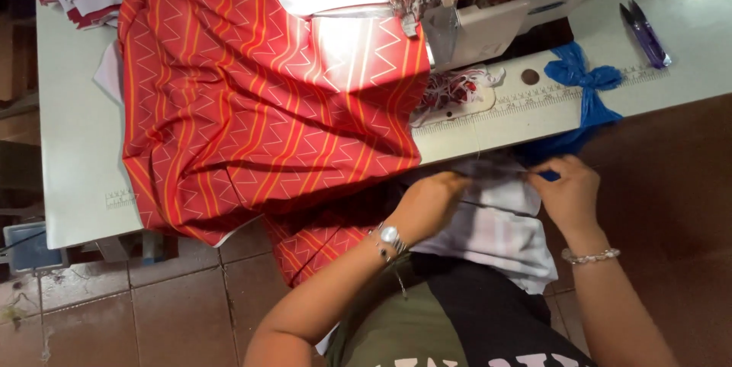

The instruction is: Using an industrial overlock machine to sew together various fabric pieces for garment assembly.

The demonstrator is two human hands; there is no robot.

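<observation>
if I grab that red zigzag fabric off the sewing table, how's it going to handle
Probably floppy: the red zigzag fabric lies in soft folds and droops over the table edge. It looks thin, so likely light. With part already hanging off near the left hand, it may slide down if tugged.

Pale, crumpled cloth piece lies stretched across the lap below the table edge.

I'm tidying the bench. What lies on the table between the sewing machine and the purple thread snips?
Head view: bare table top lies between the sewing machine and the purple thread snips.
</observation>
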